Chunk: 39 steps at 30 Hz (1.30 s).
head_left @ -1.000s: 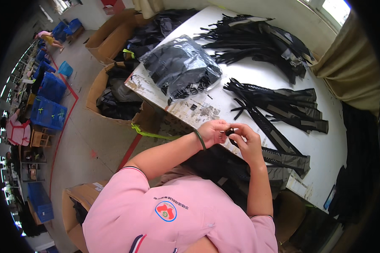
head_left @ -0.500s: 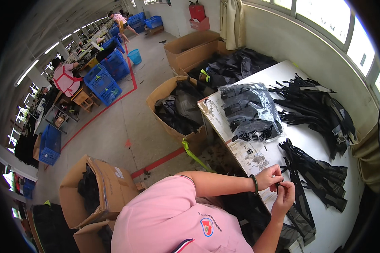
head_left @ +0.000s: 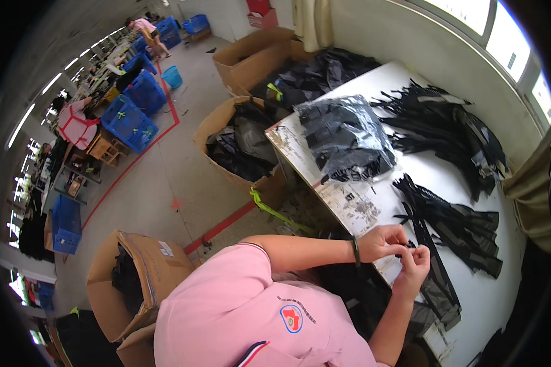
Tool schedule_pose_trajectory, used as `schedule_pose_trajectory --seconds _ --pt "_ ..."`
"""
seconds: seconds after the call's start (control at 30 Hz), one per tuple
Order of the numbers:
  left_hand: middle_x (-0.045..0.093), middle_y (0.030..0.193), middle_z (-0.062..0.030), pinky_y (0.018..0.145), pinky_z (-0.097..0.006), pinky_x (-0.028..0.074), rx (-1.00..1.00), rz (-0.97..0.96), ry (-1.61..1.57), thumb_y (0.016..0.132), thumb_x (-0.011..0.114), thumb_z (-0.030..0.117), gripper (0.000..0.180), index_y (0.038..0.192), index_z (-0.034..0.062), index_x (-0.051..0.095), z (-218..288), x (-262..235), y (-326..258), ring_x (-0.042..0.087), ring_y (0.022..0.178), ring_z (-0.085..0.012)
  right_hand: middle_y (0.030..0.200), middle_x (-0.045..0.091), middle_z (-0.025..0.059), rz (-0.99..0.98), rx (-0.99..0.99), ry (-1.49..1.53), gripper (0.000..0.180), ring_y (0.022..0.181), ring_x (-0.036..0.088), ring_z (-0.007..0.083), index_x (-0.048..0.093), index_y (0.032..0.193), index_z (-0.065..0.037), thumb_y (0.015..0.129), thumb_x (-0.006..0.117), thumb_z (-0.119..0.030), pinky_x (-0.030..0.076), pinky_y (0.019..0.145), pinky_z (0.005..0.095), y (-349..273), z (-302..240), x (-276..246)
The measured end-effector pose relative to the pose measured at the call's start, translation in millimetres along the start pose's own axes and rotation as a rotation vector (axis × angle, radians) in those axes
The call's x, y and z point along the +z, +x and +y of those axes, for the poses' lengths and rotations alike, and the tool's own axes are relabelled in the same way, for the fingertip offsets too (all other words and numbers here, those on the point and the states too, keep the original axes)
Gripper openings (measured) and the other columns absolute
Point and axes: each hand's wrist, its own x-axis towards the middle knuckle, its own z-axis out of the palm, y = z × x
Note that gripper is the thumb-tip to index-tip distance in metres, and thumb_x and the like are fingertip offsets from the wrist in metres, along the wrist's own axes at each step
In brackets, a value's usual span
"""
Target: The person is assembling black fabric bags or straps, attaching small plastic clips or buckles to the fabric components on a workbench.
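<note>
Nearer the wearer than the plastic bag (head_left: 347,137), the left hand (head_left: 382,243) and right hand (head_left: 414,270) pinched a small black piece (head_left: 411,244) in their fingers. Fingertips covered it more than a second earlier; its handling was harder to read.

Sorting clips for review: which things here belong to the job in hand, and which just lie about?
Likely the job's:
- small black piece, pinched
- black straps on the table

Probably just lying about:
- blue bucket
- lime-green strip
</note>
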Motion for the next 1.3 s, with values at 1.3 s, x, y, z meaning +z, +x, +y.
schedule_pose_trajectory --seconds 1.3 --pt "0.060 0.096 -0.0039 0.080 -0.024 0.048 -0.042 0.044 -0.159 0.085 0.060 -0.008 0.022 0.103 0.0022 0.053 -2.5 -14.7 0.1 0.058 0.089 -0.0087 0.092 0.058 0.0065 -0.108 0.050 0.024 0.032 0.083 0.060 0.0127 0.048 0.108 -0.001 0.081 0.064 0.005 0.051 0.078 0.0252 -7.1 -7.7 12.1"
